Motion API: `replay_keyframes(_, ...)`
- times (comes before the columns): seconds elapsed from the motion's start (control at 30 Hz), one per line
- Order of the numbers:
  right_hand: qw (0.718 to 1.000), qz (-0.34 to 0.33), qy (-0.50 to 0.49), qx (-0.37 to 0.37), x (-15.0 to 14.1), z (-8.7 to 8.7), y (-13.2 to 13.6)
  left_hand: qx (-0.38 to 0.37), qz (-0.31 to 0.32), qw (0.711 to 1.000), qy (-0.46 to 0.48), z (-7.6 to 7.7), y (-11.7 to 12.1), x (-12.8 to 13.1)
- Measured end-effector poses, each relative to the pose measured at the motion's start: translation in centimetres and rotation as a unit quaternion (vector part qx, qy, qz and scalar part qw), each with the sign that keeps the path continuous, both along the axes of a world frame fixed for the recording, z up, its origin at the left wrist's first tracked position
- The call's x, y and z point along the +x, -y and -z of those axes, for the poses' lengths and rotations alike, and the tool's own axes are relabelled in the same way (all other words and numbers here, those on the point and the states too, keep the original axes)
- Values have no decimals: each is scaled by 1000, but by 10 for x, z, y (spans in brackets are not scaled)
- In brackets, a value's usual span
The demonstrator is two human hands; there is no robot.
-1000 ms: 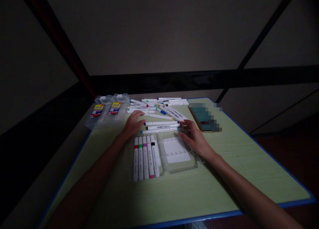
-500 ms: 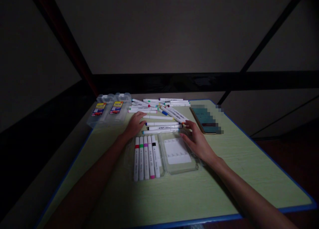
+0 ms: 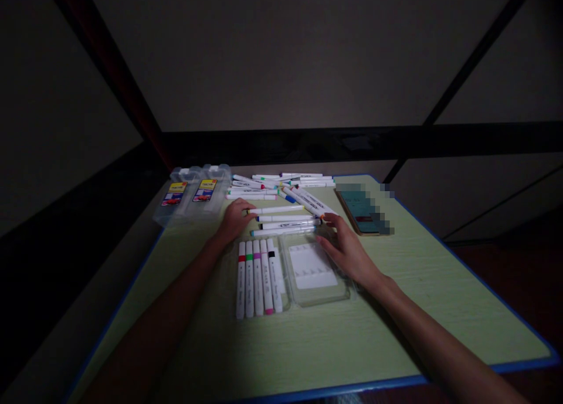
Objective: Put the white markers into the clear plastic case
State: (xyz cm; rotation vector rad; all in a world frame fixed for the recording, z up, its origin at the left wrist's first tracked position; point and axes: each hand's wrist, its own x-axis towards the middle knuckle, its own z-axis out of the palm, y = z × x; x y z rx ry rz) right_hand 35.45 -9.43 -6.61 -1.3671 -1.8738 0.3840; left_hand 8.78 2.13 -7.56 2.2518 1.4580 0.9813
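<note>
My left hand (image 3: 236, 221) pinches the left end of a white marker with a yellow band (image 3: 276, 209), which lies crosswise near the table surface. Just below it, three more white markers (image 3: 288, 219) lie in a loose row. My right hand (image 3: 347, 248) has thumb and fingers apart, its fingertips by the right ends of these markers and near an orange-tipped one. Between my forearms sits an opened clear plastic case (image 3: 319, 301). Several upright-lying markers (image 3: 256, 287) with red, green, purple, pink and black bands fill its left half; a white insert (image 3: 314, 275) shows in the right half.
Two clear cases (image 3: 211, 207) with yellow and blue labels stand at the back left of the table. Several loose markers (image 3: 253, 197) are heaped at the back. A phone-like flat object (image 3: 358, 207), partly pixelated, lies to the right. Blue edging (image 3: 378, 386) rims the green table.
The yellow-banded marker has shifted slightly toward me and left, with my left hand now closed on its end. My right hand has barely moved.
</note>
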Motion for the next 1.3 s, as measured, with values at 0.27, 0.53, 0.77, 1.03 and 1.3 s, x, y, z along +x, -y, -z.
replay_keyframes(0.27,1000,-1,8,-11,-1,-2,1,-18,17,999,45,-2,1,-2)
replay_keyframes(0.53,1000,-5,13,-10,-1,-3,0,-50,-31,988,144,-5,4,-1)
replay_keyframes(0.77,1000,9,-11,20,1,-3,-1,-42,-15,979,201,-13,9,2)
replay_keyframes(1.03,979,9,-204,-16,-2,-14,1,-82,43,969,228,-22,14,11)
replay_keyframes(1.3,889,1,-435,-145,-4,-24,0,-62,96,971,210,-29,19,20)
